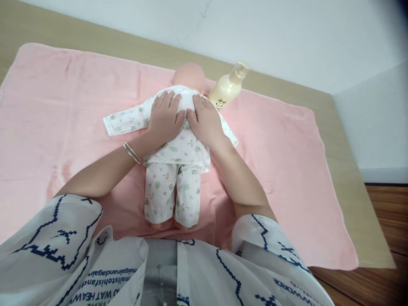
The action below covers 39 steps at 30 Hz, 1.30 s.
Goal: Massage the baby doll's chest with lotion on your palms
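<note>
A baby doll (188, 75) lies face down, its bald head pointing away from me. It wears a white printed long-sleeved top (181, 148) and matching trousers (161, 193). My left hand (165, 117) rests flat on the left side of the doll's upper back, fingers stretched out. On the right side of the back lies my right hand (205, 119), its fingers also extended, and the two thumbs almost meet. Both palms press on the cloth without gripping it. Just beyond my right hand a cream pump bottle (227, 87) stands beside the doll's head.
Under the doll a pink blanket (280, 170) is spread over a light wooden table (347, 182). A white wall (287, 38) runs along the table's far edge. Brown wooden floor (390, 212) shows beyond the right edge.
</note>
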### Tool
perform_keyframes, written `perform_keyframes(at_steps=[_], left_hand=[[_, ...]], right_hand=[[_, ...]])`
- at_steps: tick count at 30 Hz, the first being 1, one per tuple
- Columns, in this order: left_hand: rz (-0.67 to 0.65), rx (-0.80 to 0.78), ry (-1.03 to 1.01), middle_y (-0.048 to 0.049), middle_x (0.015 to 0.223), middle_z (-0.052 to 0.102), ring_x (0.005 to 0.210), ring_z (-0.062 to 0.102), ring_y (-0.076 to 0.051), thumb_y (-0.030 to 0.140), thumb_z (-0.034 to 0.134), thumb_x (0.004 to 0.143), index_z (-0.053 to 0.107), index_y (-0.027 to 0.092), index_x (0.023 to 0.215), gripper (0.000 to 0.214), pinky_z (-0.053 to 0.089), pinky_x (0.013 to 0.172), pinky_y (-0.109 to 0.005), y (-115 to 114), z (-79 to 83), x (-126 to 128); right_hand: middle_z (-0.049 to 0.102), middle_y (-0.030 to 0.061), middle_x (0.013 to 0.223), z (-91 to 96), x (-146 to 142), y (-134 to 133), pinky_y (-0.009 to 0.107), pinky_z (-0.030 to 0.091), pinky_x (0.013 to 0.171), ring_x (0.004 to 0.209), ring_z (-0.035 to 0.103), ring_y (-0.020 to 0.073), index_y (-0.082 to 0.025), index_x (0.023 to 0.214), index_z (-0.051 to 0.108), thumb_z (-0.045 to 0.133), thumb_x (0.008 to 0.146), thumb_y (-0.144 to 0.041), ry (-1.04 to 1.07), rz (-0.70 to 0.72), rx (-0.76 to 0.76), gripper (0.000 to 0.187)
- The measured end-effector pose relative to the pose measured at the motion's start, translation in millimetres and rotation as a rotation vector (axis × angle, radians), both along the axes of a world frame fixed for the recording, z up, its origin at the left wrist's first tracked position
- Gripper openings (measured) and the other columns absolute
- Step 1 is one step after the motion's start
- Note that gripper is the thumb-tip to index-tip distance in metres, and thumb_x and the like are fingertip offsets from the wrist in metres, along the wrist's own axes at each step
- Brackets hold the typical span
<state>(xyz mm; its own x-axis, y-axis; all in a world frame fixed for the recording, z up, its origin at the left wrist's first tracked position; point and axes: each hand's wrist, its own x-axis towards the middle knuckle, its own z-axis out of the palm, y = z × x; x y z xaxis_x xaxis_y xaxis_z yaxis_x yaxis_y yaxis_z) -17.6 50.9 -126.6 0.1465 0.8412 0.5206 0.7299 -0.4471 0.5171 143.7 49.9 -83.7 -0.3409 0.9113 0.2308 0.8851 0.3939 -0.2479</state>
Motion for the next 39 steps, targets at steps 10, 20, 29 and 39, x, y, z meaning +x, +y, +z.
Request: perform_keyframes(at_steps=[10,20,29,39], left_hand=[[0.014,0.03,0.032,-0.0086,0.117,0.066,0.117,0.057,-0.025,0.03,0.038,0.098,0.064,0.024,0.104,0.028,0.044,0.106,-0.047,-17,12.3,2],[0.037,0.026,0.01,-0.0072,0.141,0.056,0.138,0.045,-0.026,0.049,0.04,0.097,0.053,0.028,0.131,0.042,0.033,0.119,-0.048,-1,-2.6,0],[-0.013,-0.008,-0.014,-0.0083,0.122,0.064,0.124,0.055,-0.026,0.041,0.036,0.1,0.063,0.025,0.112,0.033,0.043,0.112,-0.049,-11,3.8,3],[0.027,-0.166,-0.088,-0.0038,0.151,0.046,0.148,0.029,-0.033,0.044,0.054,0.083,0.048,0.033,0.138,0.057,0.02,0.125,-0.057,9,0.1,-4]], right_hand=[[0.064,0.0205,0.129,16.9,-11,-30,0.054,0.044,0.106,0.129,0.053,0.0354,-0.01,0.114,0.064,0.025,0.102,-0.04,-0.075,-0.055,0.048,0.05],[0.041,0.0166,0.154,4.4,3,2,0.056,0.029,0.118,0.146,0.032,0.0322,-0.012,0.146,0.039,0.025,0.102,-0.049,-0.053,0.016,-0.045,0.059],[0.067,0.0218,0.114,13.0,-19,-34,0.058,0.046,0.099,0.117,0.059,0.0377,-0.01,0.114,0.062,0.011,0.102,-0.044,-0.072,-0.168,0.018,0.062],[0.044,0.0149,0.152,3.1,0,-1,0.057,0.028,0.12,0.145,0.034,0.0325,-0.014,0.148,0.037,0.026,0.1,-0.044,-0.085,-0.014,-0.022,0.058]])
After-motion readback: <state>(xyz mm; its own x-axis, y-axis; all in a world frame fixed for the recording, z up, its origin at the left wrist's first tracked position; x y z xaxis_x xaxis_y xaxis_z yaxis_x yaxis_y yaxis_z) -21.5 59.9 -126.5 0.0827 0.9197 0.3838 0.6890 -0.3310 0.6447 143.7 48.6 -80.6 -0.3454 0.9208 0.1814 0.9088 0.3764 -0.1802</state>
